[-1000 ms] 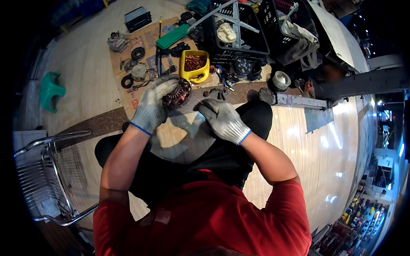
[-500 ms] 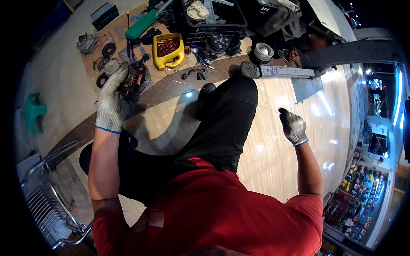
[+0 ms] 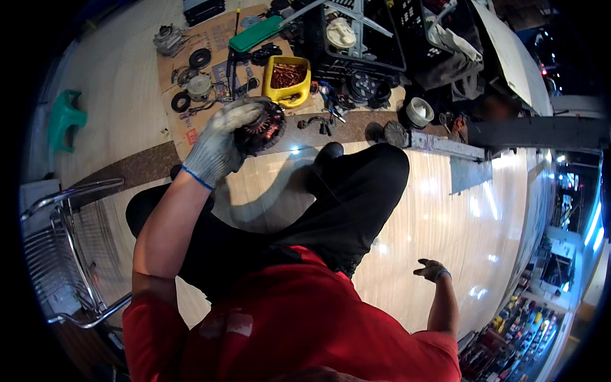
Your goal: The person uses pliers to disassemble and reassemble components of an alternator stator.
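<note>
White knitted glove with a blue cuff covers the left hand (image 3: 224,135), seen in the head view, which is curled round a dark ring wound with copper wire (image 3: 264,130) and grips it by its left side. The ring is up in front of the person, just below a yellow tub (image 3: 307,83) of copper scraps (image 3: 287,74) as the view runs. Well apart from it, off to the person's right, the right hand (image 3: 433,270), also gloved, is over the pale shiny floor (image 3: 414,219) with its fingers loosely parted; it is too small to tell whether anything fine lies between them.

Past the ring, cardboard (image 3: 167,71) bears two black rubber-looking rings, one higher (image 3: 200,59) and one lower (image 3: 181,102), with a pale round metal part (image 3: 198,88) near the lower one. A grey metal housing (image 3: 169,41) sits by the far left corner, and a green bar (image 3: 256,34) lies beyond the tub. Right of the tub stands a black crate (image 3: 356,66); nearer, a white ribbed wheel (image 3: 419,113) sits beside a metal beam (image 3: 445,146). Far left are a green stool (image 3: 63,121) and, lower, a chrome chair (image 3: 76,191).
</note>
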Demonstrator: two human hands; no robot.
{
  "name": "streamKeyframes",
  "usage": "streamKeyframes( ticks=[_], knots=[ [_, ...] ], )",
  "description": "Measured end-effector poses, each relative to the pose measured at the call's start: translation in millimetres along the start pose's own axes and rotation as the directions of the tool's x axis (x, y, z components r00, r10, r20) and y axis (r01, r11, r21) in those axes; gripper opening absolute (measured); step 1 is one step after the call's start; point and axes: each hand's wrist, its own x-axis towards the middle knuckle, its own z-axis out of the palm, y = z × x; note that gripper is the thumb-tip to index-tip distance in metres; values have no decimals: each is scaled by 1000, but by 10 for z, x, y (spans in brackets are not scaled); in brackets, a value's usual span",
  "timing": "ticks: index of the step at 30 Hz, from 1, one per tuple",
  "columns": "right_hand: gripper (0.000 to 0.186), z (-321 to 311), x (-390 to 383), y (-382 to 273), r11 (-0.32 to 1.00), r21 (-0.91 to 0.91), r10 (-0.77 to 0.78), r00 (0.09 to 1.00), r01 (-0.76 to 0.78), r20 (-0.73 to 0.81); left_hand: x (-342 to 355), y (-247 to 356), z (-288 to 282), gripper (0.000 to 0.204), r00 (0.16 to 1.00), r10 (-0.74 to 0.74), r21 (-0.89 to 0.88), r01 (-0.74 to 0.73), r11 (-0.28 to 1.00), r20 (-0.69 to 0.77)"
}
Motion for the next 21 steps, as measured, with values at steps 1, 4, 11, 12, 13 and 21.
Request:
streamKeyframes(
  ticks=[1, 4, 11, 12, 13, 21],
  knots=[
    [76, -288, -91, -214, 983, 180, -17, 999, 21, -29, -67, 53, 36, 44, 1000, 0, 4, 0, 1000, -15],
    [49, -714, 171, -255, 838, 62, -229, 451, 543, -863, -62, 98, 225, 42, 1000, -14, -19, 14, 1000, 20],
    [49, -1799, -1853, -3730, 373, 109, -596, 328, 921, -733, -105, 116, 164, 51, 994, 9, 166, -27, 986, 110],
    [45, -1790, -1861, -4000, 389, 91, -698, 358, 917, -621, -124, 125, 166, 52, 991, 13, 157, -34, 987, 135],
    [41, -1800, -1861, -4207, 408, 70, -778, 387, 910, -495, -123, 119, 180, 52, 986, 14, 146, -38, 989, 166],
    [29, -1756, -1596, -4580, 96, -179, -933, 26, 979, -358, -254, 229, 188, 47, 982, -42, 230, -2, 973, 184]
  ],
)
